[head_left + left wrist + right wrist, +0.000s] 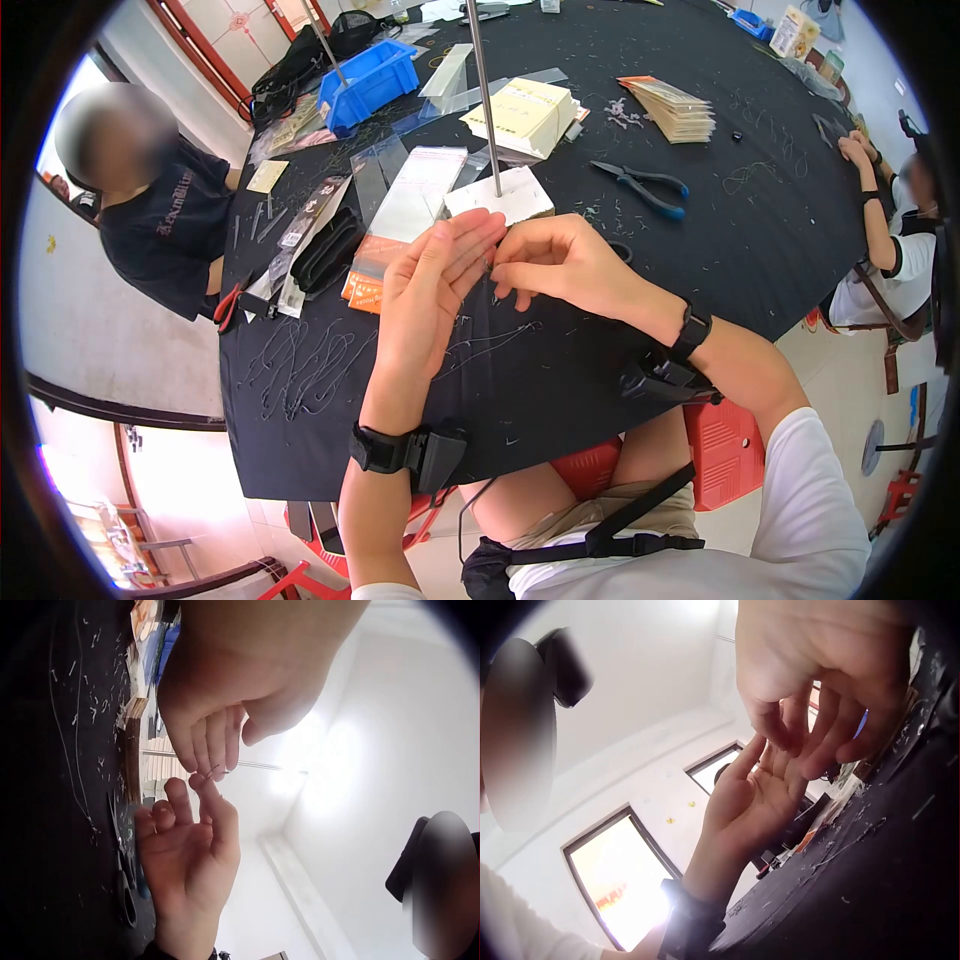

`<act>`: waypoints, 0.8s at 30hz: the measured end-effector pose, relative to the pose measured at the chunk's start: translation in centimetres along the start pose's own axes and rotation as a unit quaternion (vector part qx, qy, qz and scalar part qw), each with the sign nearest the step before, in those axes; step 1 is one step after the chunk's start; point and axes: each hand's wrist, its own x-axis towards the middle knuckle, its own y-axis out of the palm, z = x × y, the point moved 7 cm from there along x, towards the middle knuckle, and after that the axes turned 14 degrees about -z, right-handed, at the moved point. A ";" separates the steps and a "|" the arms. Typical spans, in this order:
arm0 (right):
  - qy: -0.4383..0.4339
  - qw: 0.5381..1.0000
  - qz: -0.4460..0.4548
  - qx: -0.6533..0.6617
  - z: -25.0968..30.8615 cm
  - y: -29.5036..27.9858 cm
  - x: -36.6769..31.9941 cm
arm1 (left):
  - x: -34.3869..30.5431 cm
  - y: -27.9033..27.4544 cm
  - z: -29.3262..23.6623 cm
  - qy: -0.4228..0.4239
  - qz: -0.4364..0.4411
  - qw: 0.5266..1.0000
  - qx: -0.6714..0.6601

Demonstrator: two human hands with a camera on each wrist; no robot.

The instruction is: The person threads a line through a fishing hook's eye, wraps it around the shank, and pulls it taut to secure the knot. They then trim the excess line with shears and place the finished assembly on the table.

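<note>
My left hand (430, 285) is raised above the black cloth, palm up, its fingers straight and side by side. Beside its fingertips, my right hand (565, 262) has thumb and index finger brought together. In the left wrist view a small thin dark piece (213, 772) shows between the fingertips of the left hand (232, 690) and right hand (187, 859); the right fingertips appear to pinch it, but its exact shape is too small to tell. The right wrist view has the right hand (821, 667) above the open left palm (754, 799).
Behind the hands a metal rod (482, 100) stands in a white block (515, 197). Pliers (645, 188), card stacks (525, 115), plastic sleeves (415, 190) and a blue bin (370, 85) lie around. Dark looped threads (300, 370) lie front left. People are at both sides.
</note>
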 end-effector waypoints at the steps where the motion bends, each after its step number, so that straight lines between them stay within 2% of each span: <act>1: 0.000 1.000 0.000 0.000 0.2 -0.1 0.0 | 0.1 -0.1 -0.1 0.000 0.000 1.000 0.000; 3: 0.049 0.999 0.012 0.001 0.1 -0.2 0.0 | 0.2 -0.2 0.3 -0.037 -0.001 0.999 0.000; 6: 0.071 0.995 0.001 0.064 -0.2 -0.7 0.1 | 0.0 -0.1 0.4 -0.028 0.015 0.999 0.037; 12: 0.038 0.999 0.007 0.003 0.0 -0.4 0.2 | 0.1 -0.3 0.4 0.020 0.013 0.994 0.109; 16: 0.022 1.000 0.020 0.011 -0.1 0.2 -0.1 | 0.3 -0.9 0.8 0.018 0.012 0.992 0.128; 21: -0.004 1.000 0.009 -0.027 -0.1 0.0 -0.2 | 0.3 -1.7 1.0 -0.011 -0.049 0.989 0.138; 24: -0.004 0.999 0.001 -0.040 0.0 -0.1 -0.2 | 0.4 -1.7 0.9 0.012 -0.045 0.985 0.165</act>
